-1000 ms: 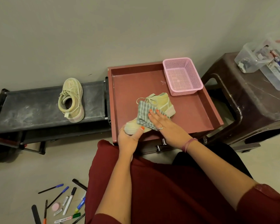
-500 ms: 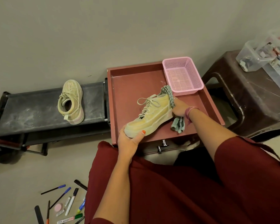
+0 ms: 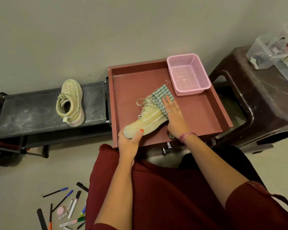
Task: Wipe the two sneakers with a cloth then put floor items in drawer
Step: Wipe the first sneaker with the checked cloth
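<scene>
- Fingers of the left hand (image 3: 129, 141) grip the toe of a sneaker (image 3: 150, 119) over the open drawer (image 3: 198, 113).
- Right hand (image 3: 174, 119) presses a cloth (image 3: 160, 97) flat on its heel.
- Second sneaker (image 3: 71, 102) sits on the rack (image 3: 28, 113).
- Pens (image 3: 65, 208) lie on the floor.

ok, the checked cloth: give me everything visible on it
The cloth is a thin woven fabric in a green-and-white check. It lies draped over the heel end of the sneaker that is held over the open red drawer, just near of the pink basket. The right hand presses it flat against the shoe with straight fingers; a small bunched end shows below that wrist. The left hand grips the sneaker's toe, not the cloth.
</scene>
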The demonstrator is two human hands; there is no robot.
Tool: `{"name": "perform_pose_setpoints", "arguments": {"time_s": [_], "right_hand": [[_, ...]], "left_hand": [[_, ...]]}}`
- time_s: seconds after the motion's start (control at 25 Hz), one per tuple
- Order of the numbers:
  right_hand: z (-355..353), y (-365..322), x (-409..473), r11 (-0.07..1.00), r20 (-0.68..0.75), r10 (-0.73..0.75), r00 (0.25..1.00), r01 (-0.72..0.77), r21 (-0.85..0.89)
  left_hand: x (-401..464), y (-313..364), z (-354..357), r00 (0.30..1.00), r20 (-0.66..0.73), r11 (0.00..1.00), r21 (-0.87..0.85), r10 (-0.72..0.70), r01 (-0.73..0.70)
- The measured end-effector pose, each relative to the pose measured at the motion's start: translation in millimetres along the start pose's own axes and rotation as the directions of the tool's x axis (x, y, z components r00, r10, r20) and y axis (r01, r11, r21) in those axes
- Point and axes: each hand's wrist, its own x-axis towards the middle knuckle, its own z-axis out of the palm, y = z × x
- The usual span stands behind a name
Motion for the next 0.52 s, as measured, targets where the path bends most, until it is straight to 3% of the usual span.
{"name": "perform_pose_setpoints", "arguments": {"time_s": [0.12,0.24,0.4,0.52], "right_hand": [[-4,19,16,0.971,-0.049,0.143,0.988,-0.131,0.201],[-5,29,28,0.927,0.087,0.204,0.975,-0.221,0.304],[-14,29,35,0.852,0.187,0.310,0.932,-0.360,0.380],[-7,19,23,0.838,0.123,0.324,0.938,-0.345,0.424]], "left_hand": [[-4,0,3,0.997,-0.075,0.999,-0.037,-0.015,0.013],[-6,1,6,0.985,-0.168,1.000,-0.002,-0.027,0.027],[-2,-2,6,0.987,-0.161,0.991,0.132,-0.001,0.022],[-2,3,4,0.992,-0.120,0.967,0.256,0.042,-0.010]]}}
